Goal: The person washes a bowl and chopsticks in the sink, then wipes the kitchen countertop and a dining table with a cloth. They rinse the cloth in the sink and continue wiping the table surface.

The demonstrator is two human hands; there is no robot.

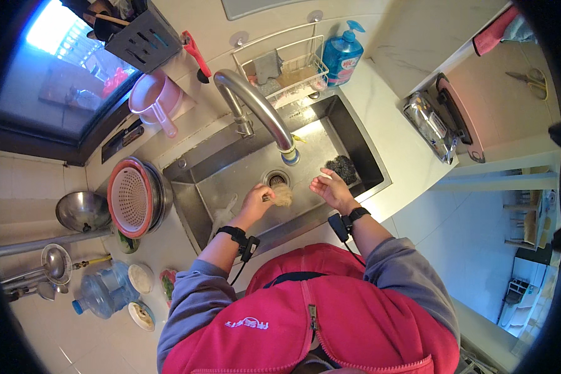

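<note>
My left hand [257, 200] is over the stainless steel sink [233, 163], its fingers closed on a tan, bristly scrubber [282, 195] beside the drain [276, 179]. To the right, my right hand [329, 188] hovers over the basin with bent fingers apart and nothing visible in them. Just beyond that hand a dark mesh scouring ball [341, 169] lies in the basin's right corner. The curved metal faucet [266, 107] reaches over the sink; whether water runs from it I cannot tell. A whitish, translucent plastic piece [223, 216] rests at the basin's left side.
Behind the sink stand a wire rack [285, 79] with cloths and a blue soap pump bottle [342, 56]. Left are a pink dipper [156, 98], stacked colanders and bowls [130, 197], and a large water bottle [104, 290]. A silvery packet [429, 126] lies on the right counter.
</note>
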